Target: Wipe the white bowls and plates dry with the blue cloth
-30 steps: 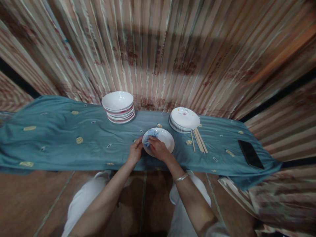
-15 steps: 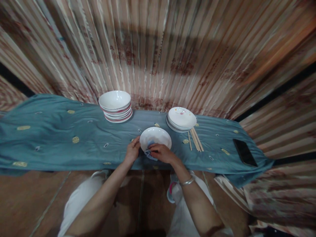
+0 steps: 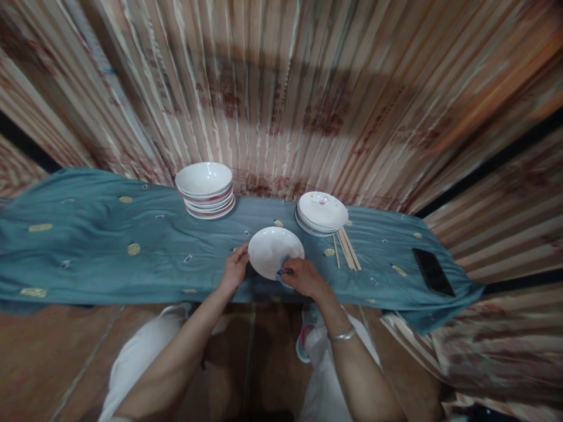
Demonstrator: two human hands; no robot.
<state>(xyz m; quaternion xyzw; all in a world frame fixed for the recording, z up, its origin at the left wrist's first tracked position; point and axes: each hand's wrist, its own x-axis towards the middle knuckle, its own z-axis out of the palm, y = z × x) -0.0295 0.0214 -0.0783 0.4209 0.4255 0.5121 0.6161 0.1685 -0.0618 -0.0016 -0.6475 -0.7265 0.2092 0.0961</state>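
Teal-covered table (image 3: 153, 275) bears, near its front edge, a white plate (image 3: 268, 249), best steadied at the left rim, where the left hand (image 3: 236, 266) touches, grip unclear, while the right hand (image 3: 303, 276), clamped on a blue cloth (image 3: 280, 274), applies even pressure.

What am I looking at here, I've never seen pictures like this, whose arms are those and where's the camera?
No machine here: a person is working barehanded. Every picture comes from one camera worn on that person's head, looking forward and down. On the teal tablecloth are a tall dish stack, a shorter flowered stack, chopsticks and a dark phone. The left hand is at the left rim of a white dish; the right hand pinches a bluish rag at the dish's near right edge.
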